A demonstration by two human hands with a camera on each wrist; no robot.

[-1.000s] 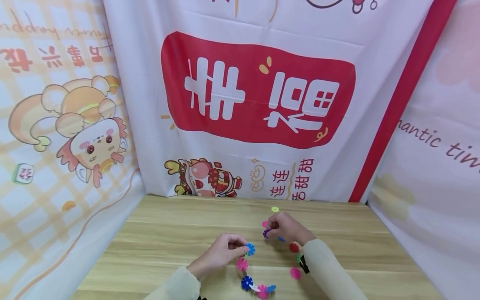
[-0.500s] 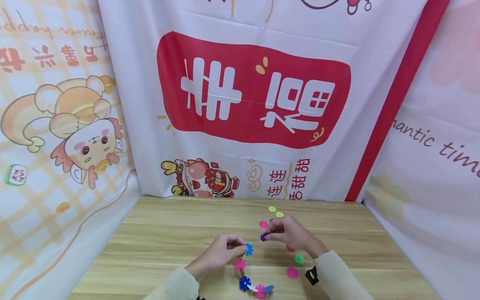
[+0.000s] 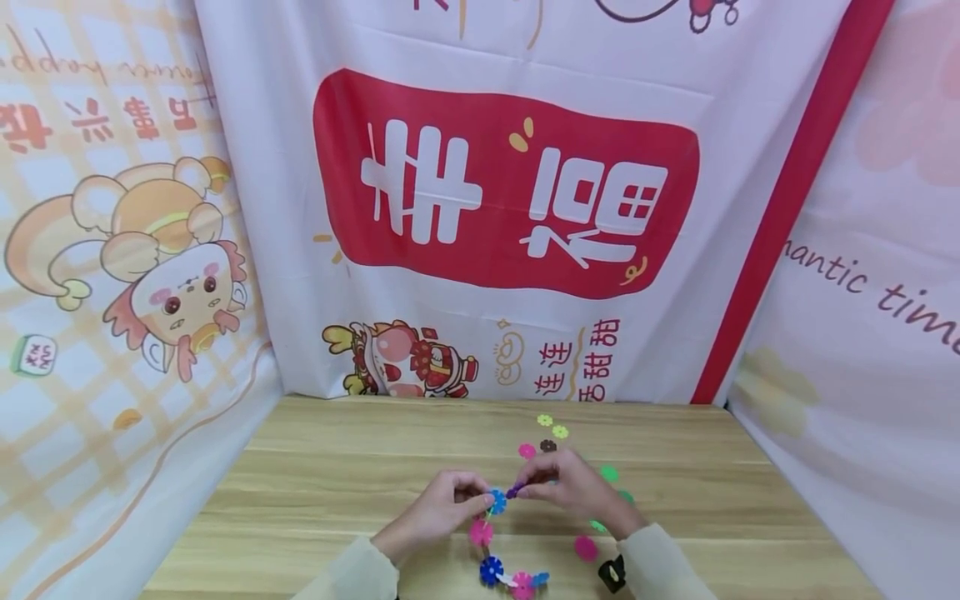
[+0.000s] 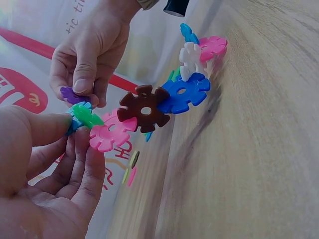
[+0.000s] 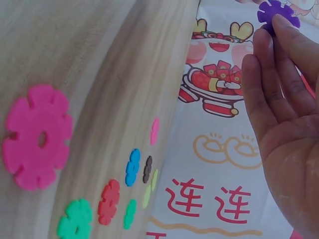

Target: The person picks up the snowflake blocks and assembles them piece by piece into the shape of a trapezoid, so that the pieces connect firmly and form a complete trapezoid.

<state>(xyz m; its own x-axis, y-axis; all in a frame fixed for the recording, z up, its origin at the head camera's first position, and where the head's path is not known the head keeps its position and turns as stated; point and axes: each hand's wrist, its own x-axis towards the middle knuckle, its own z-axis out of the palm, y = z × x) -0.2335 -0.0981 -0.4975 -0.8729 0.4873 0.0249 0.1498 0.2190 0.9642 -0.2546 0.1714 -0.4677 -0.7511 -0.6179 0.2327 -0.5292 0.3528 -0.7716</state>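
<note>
My left hand (image 3: 442, 510) pinches the light blue snowflake disc (image 3: 497, 501) at the upper end of a curved chain of notched plastic discs. In the left wrist view, a green disc (image 4: 88, 115), a pink disc (image 4: 113, 131), a brown disc (image 4: 144, 108), a dark blue disc (image 4: 184, 93) and a white disc (image 4: 192, 62) follow along that chain. Between thumb and fingers, my right hand (image 3: 573, 487) holds a purple snowflake disc (image 5: 278, 15). The purple disc is right beside the light blue one; whether their notches are engaged I cannot tell.
Loose discs lie on the wooden table (image 3: 315, 492) beyond and right of my hands: yellow discs (image 3: 560, 432), a pink disc (image 3: 587, 547), a red disc (image 5: 108, 201) and several others. A printed cloth (image 3: 510, 183) hangs behind the table, with more cloth at both sides.
My right hand has carried the purple disc from near the loose discs leftward and toward me, up to the light blue disc. The left hand and chain stay nearly in place.
</note>
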